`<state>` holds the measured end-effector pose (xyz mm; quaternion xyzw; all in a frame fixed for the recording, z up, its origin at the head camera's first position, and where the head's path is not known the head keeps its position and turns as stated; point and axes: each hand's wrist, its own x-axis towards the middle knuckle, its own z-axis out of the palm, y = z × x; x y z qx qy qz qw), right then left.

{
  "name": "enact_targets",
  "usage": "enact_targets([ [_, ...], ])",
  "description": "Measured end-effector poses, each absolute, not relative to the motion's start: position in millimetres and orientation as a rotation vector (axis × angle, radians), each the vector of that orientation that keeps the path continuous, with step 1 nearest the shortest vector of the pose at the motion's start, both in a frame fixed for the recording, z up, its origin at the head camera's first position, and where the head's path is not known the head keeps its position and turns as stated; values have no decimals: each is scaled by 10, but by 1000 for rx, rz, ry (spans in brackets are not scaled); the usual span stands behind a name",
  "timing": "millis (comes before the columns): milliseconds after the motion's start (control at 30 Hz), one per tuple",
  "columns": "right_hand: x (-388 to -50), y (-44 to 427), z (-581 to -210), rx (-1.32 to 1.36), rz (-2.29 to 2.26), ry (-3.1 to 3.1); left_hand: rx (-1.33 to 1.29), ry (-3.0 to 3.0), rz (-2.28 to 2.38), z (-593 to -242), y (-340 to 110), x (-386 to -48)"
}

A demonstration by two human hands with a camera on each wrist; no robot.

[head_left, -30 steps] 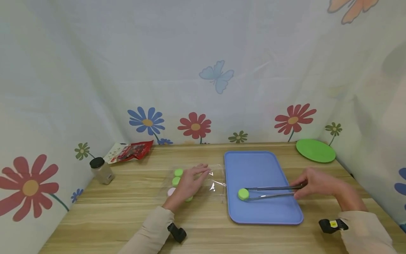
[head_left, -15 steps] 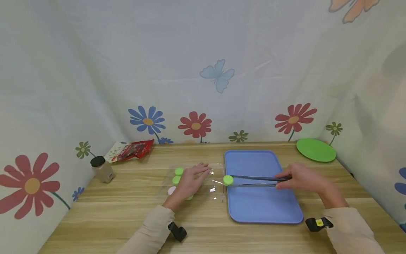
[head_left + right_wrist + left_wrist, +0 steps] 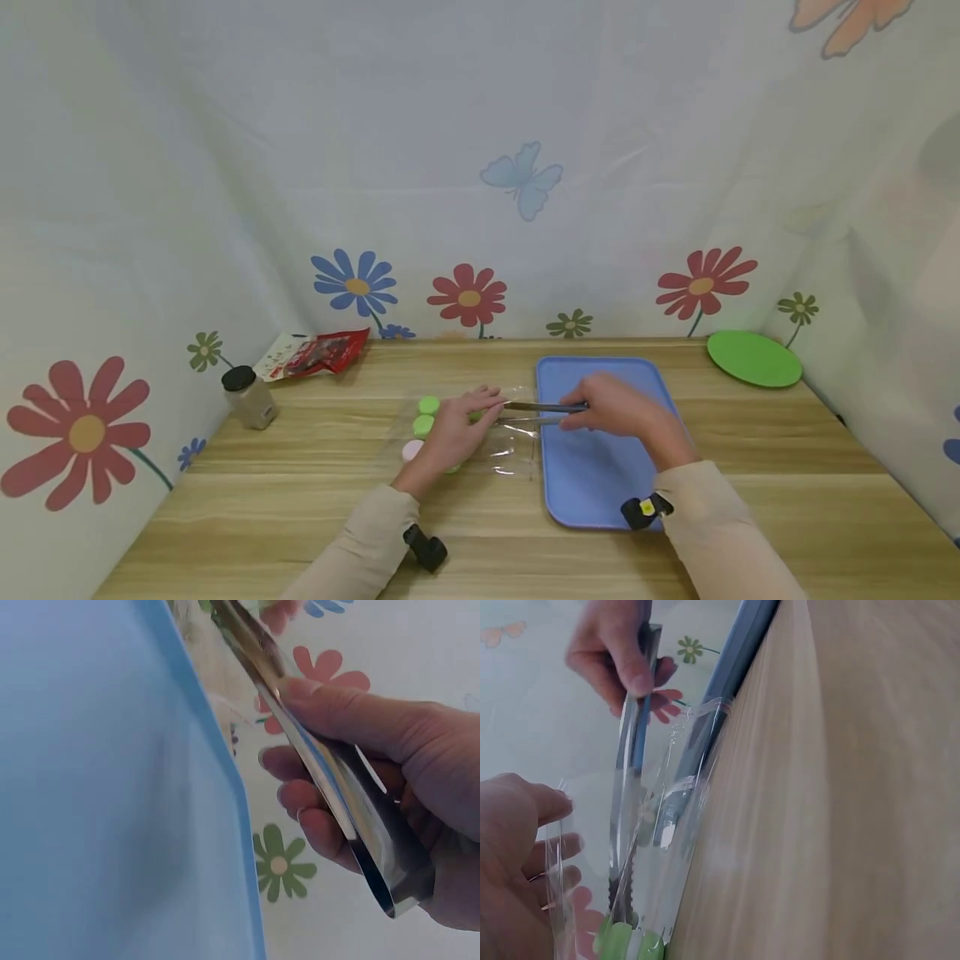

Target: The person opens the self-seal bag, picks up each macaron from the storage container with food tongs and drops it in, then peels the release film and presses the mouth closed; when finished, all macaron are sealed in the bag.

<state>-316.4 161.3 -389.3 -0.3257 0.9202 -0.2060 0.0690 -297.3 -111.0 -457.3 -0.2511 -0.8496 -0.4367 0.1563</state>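
Observation:
My right hand grips metal tongs, reaching left over the blue tray. At the tongs' tips, a green macaron with a pale middle layer is inside the mouth of a clear plastic package. Fingers of my left hand hold the package's clear film, the thumb on one side. More macarons, green and pale pink, lie in the package, partly covered by the left hand. In the right wrist view the tongs lie between thumb and fingers.
A green plate is at the back right. On the left stand a dark-lidded jar and a red and white snack bag. Flowered cloth hangs behind the wooden table.
My right hand has moved left across the tray with the tongs, carrying the green macaron from over the tray into the package. The left hand has stayed about in place.

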Motion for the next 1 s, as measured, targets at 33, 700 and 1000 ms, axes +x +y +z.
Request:
enact_targets([
  [33,-3172,1566,-3894,-988,-618,2773,-715,-2439,-1238,-4573,-1104,-2976],
  [700,-3277,1316,-4013,-1081,-601,2834,-744,-2412,-1257,-4617,-1090,-3009],
  [1000,-3197,1542,-3913,-952,-690,2841,-758,-2407,-1262,-4630,-1119,-3018],
])
